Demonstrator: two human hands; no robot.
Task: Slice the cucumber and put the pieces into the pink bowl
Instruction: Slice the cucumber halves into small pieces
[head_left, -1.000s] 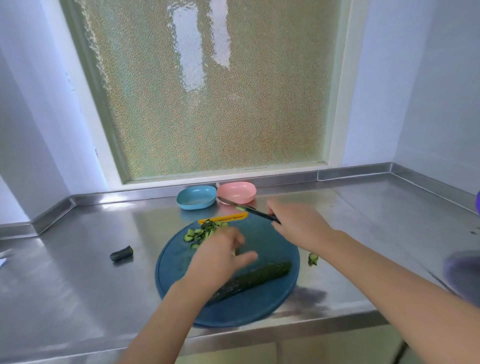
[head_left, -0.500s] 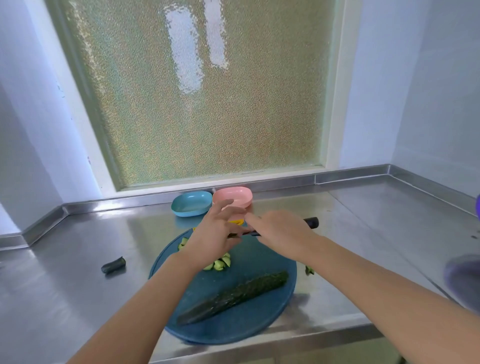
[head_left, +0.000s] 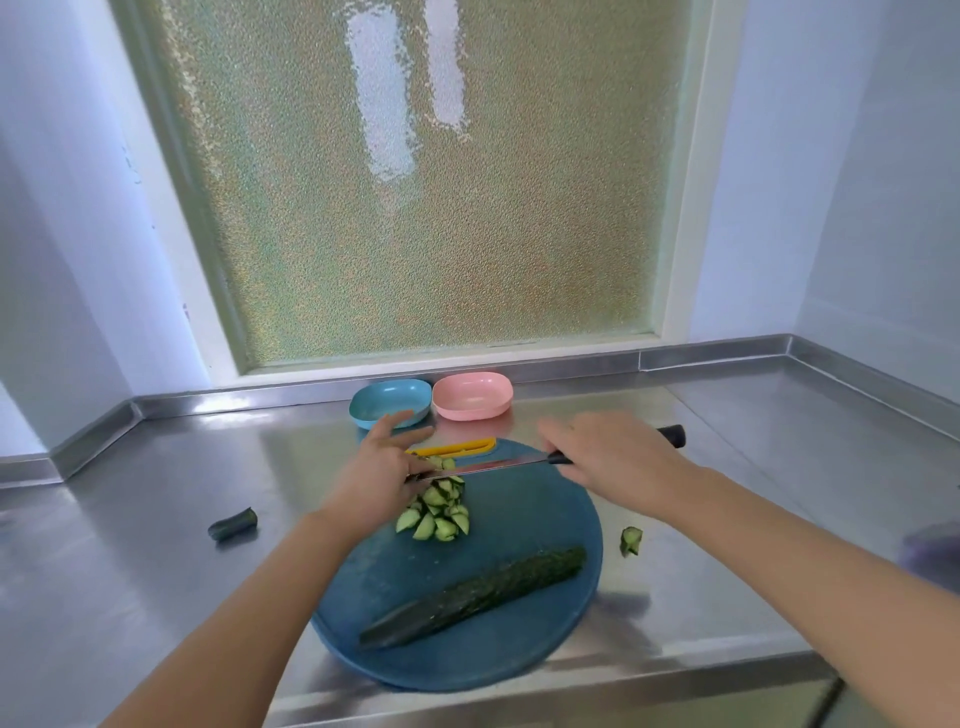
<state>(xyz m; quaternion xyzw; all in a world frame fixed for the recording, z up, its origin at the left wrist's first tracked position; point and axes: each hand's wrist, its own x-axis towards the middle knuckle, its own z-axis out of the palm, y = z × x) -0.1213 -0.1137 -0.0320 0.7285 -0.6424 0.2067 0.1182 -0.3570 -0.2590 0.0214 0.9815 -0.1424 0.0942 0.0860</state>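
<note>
One knife (head_left: 498, 464): right hand (head_left: 613, 460) grips it, left hand (head_left: 379, 478) touches blade.

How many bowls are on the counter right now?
2. The blue bowl sits at the back of the counter under the window, its front edge partly behind fingertips of the left hand. The pink bowl is right beside it, to its right. None seems hidden.
</note>
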